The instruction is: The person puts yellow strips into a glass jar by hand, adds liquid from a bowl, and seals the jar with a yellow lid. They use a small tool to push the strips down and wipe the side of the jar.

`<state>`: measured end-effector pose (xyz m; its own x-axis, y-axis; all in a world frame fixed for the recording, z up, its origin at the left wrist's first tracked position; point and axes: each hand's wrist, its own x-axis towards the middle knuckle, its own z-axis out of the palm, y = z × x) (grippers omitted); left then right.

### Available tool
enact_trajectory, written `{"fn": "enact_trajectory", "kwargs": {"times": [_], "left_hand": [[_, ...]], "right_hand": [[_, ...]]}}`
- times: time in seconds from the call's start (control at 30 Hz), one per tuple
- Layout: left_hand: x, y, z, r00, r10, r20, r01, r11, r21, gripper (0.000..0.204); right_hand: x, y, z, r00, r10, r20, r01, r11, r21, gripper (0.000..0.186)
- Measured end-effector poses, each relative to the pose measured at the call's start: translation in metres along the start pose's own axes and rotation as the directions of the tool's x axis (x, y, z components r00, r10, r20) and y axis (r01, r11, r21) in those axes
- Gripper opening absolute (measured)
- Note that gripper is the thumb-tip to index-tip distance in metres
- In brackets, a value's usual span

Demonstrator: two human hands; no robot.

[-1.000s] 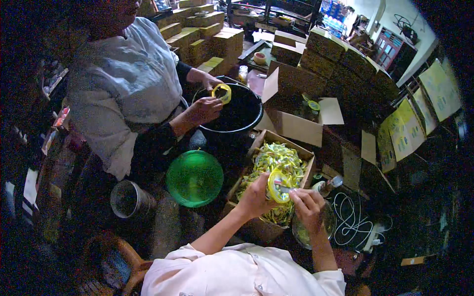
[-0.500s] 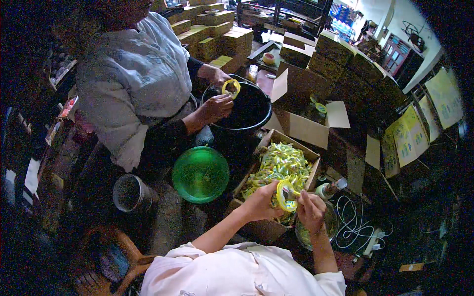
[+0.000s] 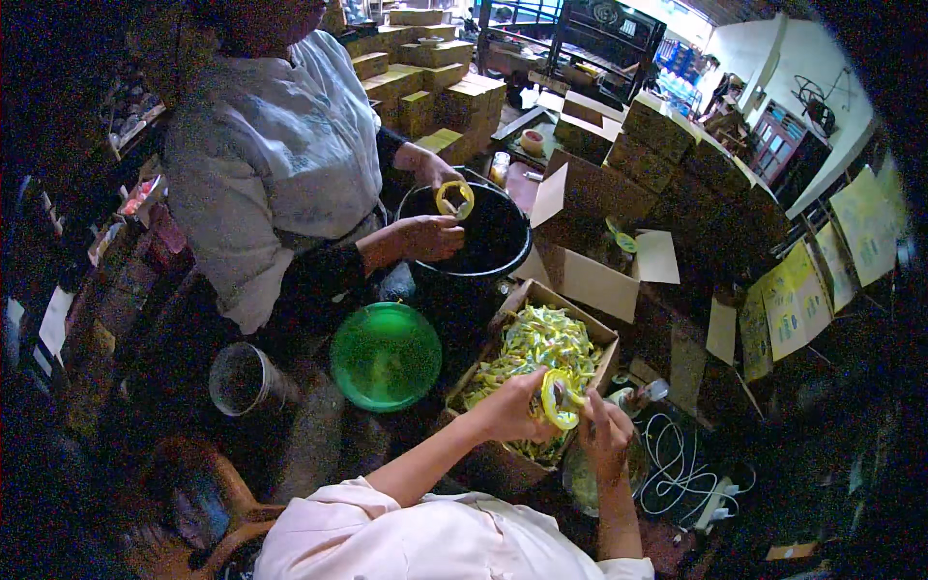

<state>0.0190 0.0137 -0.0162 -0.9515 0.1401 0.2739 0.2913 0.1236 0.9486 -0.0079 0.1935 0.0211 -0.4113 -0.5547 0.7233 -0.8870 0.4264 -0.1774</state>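
Observation:
Above a cardboard box of small yellow-green packets (image 3: 527, 329), my left hand (image 3: 512, 411) grips a round yellow plastic container (image 3: 561, 400) with its open side turned toward my right. My right hand (image 3: 607, 435) is closed at the container's right rim, pinching a small pale strip or packet (image 3: 577, 395) that is hard to make out. Beside the box, to the left, sits a green plastic basin (image 3: 385, 355).
Across from me, a person (image 3: 271, 174) holds another yellow container (image 3: 454, 200) over a black tub (image 3: 430, 256). A grey bucket (image 3: 242, 377), white cable (image 3: 667, 464), open carton (image 3: 585, 280), stacked boxes (image 3: 425, 82) and leaning printed sheets (image 3: 793, 290) surround us.
The whole view has shifted slightly. My hands have moved a little lower with the container, which is tilted more edge-on. The other person's hands still hold their yellow container over the tub.

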Motion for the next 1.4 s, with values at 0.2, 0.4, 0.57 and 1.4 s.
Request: {"fn": "enact_trajectory", "kwargs": {"times": [0.2, 0.4, 0.57, 1.4], "left_hand": [[0.001, 0.003, 0.003, 0.993, 0.108, -0.052, -0.105, 0.993, 0.053, 0.048], [0.008, 0.008, 0.006, 0.983, 0.181, -0.015, -0.181, 0.983, 0.013, 0.046], [0.007, 0.004, -0.002, 0.992, 0.072, 0.106, -0.064, 0.995, -0.076, 0.053], [0.024, 0.0, 0.027, 0.987, 0.083, -0.136, -0.028, 0.931, 0.363, 0.048]], "right_hand": [[0.002, 0.001, -0.003, 1.0, 0.012, -0.013, -0.013, 0.998, -0.054, 0.048], [0.005, 0.004, 0.0, 1.0, 0.015, 0.005, -0.015, 0.997, -0.079, 0.052], [-0.002, 0.008, 0.01, 1.0, 0.004, -0.021, -0.005, 1.0, -0.02, 0.048], [-0.01, 0.012, 0.007, 0.977, 0.211, -0.029, -0.213, 0.973, -0.086, 0.059]]}}
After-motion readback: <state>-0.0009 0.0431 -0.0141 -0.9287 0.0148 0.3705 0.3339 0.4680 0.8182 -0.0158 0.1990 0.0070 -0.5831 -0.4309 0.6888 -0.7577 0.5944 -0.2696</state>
